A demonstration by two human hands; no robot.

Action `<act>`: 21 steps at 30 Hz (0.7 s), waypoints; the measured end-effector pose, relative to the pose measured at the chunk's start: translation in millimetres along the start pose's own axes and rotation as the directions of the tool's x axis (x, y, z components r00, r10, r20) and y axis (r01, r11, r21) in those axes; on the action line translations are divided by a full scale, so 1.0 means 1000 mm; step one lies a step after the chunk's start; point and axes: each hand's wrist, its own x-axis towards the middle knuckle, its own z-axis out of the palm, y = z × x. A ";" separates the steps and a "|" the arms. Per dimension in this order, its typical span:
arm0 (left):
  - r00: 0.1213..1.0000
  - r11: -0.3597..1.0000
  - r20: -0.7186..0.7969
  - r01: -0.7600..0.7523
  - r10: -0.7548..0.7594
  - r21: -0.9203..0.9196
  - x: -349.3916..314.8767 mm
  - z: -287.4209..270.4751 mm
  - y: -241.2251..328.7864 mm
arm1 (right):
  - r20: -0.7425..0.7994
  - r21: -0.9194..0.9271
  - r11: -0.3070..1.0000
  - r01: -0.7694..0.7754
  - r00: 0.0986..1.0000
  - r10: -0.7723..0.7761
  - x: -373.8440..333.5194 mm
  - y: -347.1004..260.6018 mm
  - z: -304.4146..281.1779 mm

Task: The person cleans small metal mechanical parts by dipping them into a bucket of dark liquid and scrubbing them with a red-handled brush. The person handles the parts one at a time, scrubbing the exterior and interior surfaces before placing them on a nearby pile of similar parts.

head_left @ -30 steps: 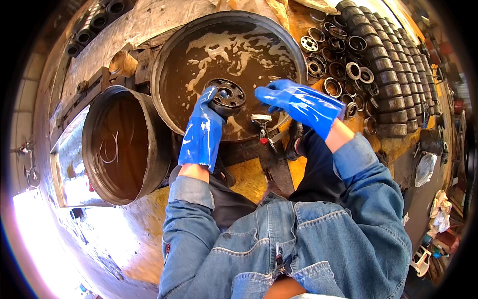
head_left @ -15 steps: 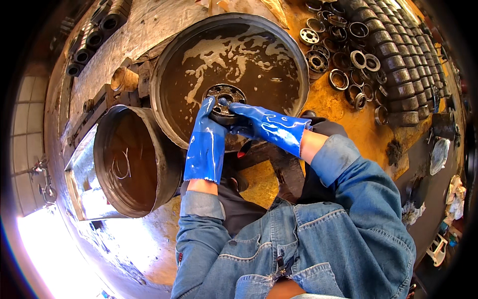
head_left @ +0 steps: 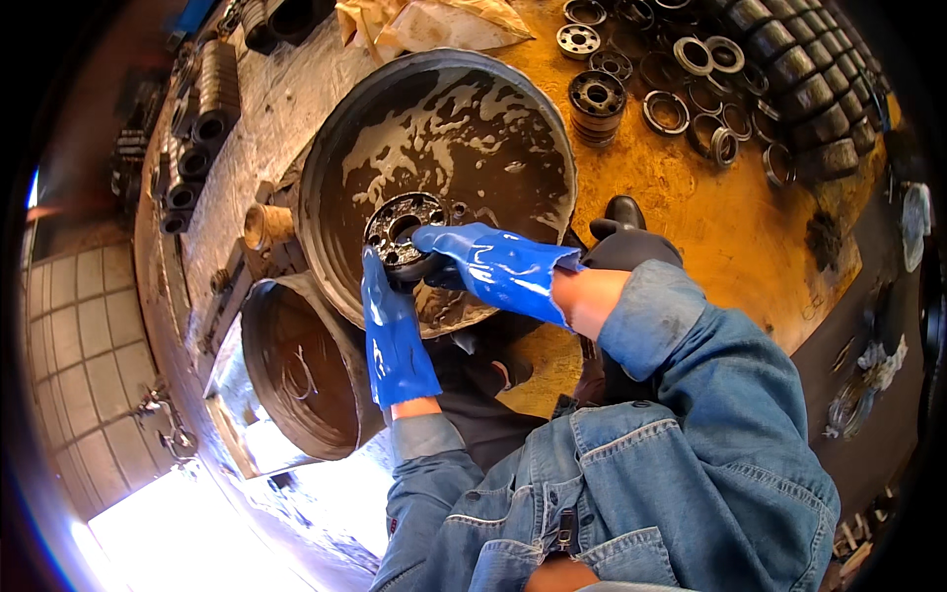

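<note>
Both my hands wear long blue rubber gloves and hold one wet, dark metal wheel hub [head_left: 405, 226] with a round centre bore and small holes about it. My left hand [head_left: 387, 316] grips it from the left and below. From the right, my right hand [head_left: 469, 255] is closed on it, the thumb lying along its face; the other fingers are partly hidden beneath. The hub is tilted toward me over a large round tub [head_left: 308, 202] of dark, foam-streaked liquid.
Left of the tub stands a drum [head_left: 340, 370] with brown liquid and a looped wire. Stacked hubs [head_left: 597, 94] and loose metal rings [head_left: 666, 111] lie at the right on the yellow-brown floor, beside rows of dark cylinders [head_left: 824, 113]. A rusty can [head_left: 264, 226] sits left of the tub.
The hub has moved left in the view and tipped, so more of its face shows. Both hands have shifted with it, and the whole view has turned somewhat.
</note>
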 end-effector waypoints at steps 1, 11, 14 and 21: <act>0.999 0.999 0.043 -0.027 0.026 0.023 -0.004 -0.002 0.001 | 0.012 -0.119 0.990 0.073 0.997 -0.072 0.000 0.001 -0.004; 0.989 0.550 0.018 -0.095 0.144 0.830 -0.019 -0.043 -0.098 | -0.011 -0.649 0.697 0.305 0.913 -0.409 -0.052 -0.037 -0.005; 0.997 0.602 -0.058 0.019 0.045 0.798 -0.035 -0.035 -0.109 | -0.022 -0.570 0.757 0.320 0.915 -0.403 -0.054 -0.040 -0.012; 0.995 0.615 -0.095 0.090 -0.025 0.784 -0.047 -0.023 -0.109 | -0.022 -0.488 0.814 0.315 0.928 -0.373 -0.055 -0.043 -0.023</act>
